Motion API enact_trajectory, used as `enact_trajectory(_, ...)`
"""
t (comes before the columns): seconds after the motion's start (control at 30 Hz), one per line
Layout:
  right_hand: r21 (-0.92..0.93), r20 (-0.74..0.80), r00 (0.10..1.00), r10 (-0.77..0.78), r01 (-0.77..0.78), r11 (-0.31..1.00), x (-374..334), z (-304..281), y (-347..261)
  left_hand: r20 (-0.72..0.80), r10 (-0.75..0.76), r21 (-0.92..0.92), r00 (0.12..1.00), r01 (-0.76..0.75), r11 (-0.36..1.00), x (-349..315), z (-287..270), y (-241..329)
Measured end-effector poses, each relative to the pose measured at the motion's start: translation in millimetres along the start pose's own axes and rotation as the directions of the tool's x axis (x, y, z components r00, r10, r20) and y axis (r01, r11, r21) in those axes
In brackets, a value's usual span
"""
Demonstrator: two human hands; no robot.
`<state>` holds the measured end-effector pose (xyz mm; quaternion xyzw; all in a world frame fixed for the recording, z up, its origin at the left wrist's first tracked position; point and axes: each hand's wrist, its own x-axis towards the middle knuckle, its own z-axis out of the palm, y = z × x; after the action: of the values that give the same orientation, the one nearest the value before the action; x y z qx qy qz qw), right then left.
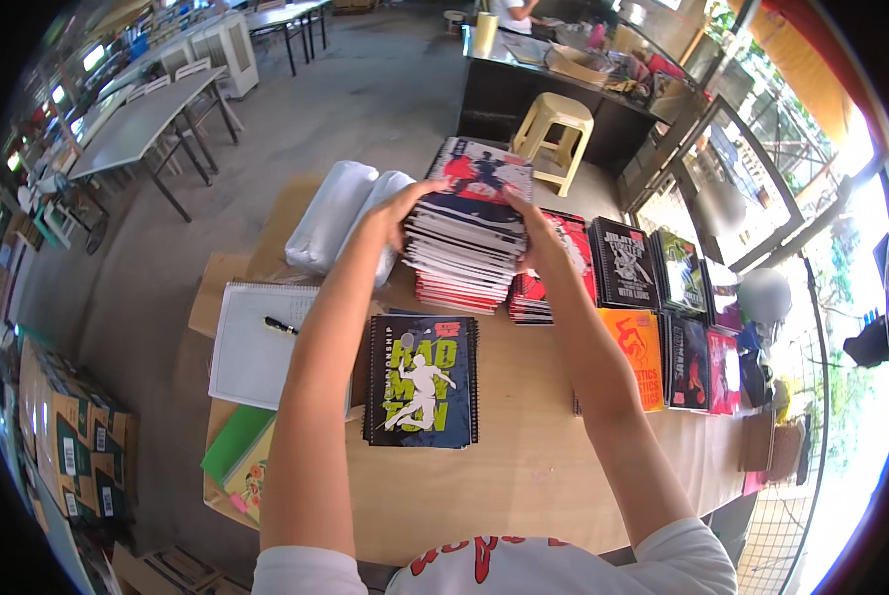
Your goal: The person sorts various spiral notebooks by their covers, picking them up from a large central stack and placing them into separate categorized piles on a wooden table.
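Observation:
At the far side of the table stands a tall stack of spiral notebooks [469, 233], its top cover dark with red and pale figures. My left hand [401, 210] wraps around the stack's left side, thumb over the top edge. On the opposite side my right hand [536, 236] grips it, fingers partly hidden behind the stack. Several red-edged notebooks [454, 293] show at the bottom of the pile. Closer to me lies a smaller pile of dark spiral notebooks [423, 382] with a white badminton player on the cover.
White wrapped bundles [330, 218] lie left of the stack, above an open ruled notebook [256, 342] with a black pen [281, 325]. More notebook piles [625, 263] line the table's right side. A beige stool [554, 129] stands beyond; cartons [77, 436] sit at left.

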<state>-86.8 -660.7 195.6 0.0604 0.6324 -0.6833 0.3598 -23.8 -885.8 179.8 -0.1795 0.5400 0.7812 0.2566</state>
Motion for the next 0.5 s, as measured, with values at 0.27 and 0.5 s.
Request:
enact_trajectory(0.27,0.262,0.159,0.984,-0.086,0.042,0.964,-3,-1,12,0.001,0.028,0.018,1.000,-0.028,0.999,-14,-8,-7)
enact_trajectory(0.5,0.309,0.264,0.939,-0.220,0.134,0.941,-95,-56,12,-0.161,0.448,-0.082,0.880,-0.464,0.882,-62,96,-68)
